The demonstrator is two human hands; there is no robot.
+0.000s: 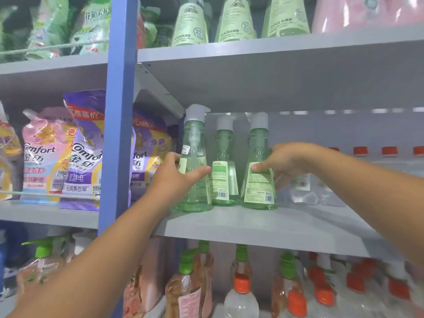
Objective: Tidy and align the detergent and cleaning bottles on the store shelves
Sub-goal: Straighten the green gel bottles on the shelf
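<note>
Green bottles on middle shelf (263,228), three in a row near its left end, just right of blue upright post (119,134). Left bottle (195,180) nearest the shelf edge, gripped by left hand (174,177), fingers clamped around its lower body, thumb across the front. Middle bottle (223,171) set slightly farther back, untouched, label with barcode facing out. Right bottle (259,180) held by right hand (284,164), thumb on the front label, fingers wrapped behind. All three upright, grey pump caps just under the shelf above. Clear bottles with red caps (360,151) farther right on the same shelf. Upper shelf (275,51) carrying more green bottles (236,21) of the same shape, fronts facing out. Softener pouches (80,157) in pink and purple left of the post. Lower shelf bottles (241,283) with green and orange caps, blurred toward the right.
</note>
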